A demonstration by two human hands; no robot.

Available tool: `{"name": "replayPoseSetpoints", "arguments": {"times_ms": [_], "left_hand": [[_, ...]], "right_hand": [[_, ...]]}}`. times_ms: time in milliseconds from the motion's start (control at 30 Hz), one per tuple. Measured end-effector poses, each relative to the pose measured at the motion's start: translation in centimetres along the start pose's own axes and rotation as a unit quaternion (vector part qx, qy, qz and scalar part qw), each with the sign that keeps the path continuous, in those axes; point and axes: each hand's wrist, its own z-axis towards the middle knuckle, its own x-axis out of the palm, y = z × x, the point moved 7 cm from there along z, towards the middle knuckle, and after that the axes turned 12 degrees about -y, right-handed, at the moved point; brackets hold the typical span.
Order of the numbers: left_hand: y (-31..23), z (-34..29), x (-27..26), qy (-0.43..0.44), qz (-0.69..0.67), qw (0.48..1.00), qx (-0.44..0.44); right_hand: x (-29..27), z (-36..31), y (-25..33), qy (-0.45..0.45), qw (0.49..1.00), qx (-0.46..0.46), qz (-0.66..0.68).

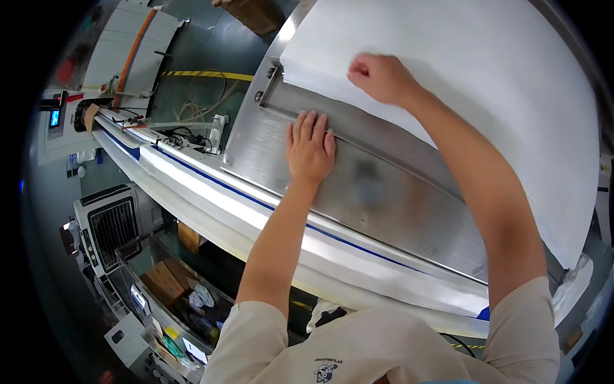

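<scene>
My left hand [310,148] lies flat on a brushed metal plate [249,144], its fingers stretched out and pointing away from me. Over a broad stack of white sheets [467,64], my right hand [382,78] is curled into a fist near the stack's near left part. No object shows in that fist, and whether it touches the top sheet is hard to tell. The stack's near edge runs along a recessed metal strip [364,118] beside the plate. White material with a blue line [211,182] stretches along the plate's near side.
Below on the left stands a bin [220,291] with cardboard and crumpled items, near a grey vented unit [115,224]. Loose cables [192,112] lie on the floor by yellow-black tape [208,75]. A brown carton [252,14] sits at the far side.
</scene>
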Motion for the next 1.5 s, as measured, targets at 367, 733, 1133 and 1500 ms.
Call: {"name": "replayPoseSetpoints", "arguments": {"times_ms": [367,733,1133,1500], "left_hand": [[0.8,0.2,0.4,0.025,-0.024,0.999,-0.034],[4.9,10.0,0.3,-0.131,0.013,0.991,0.027],[6.2,11.8,2.4,-0.09,0.025,0.991,0.094],[6.6,11.5,2.1,-0.104,0.046,0.988,0.108]], "right_hand": [[5.6,8.1,-0.4,0.017,0.994,0.058,-0.09],[4.4,7.7,-0.1,-0.03,0.991,0.053,-0.116],[4.0,7.8,-0.6,-0.056,0.99,0.041,-0.121],[4.1,7.8,-0.4,-0.06,0.991,0.022,-0.117]]}}
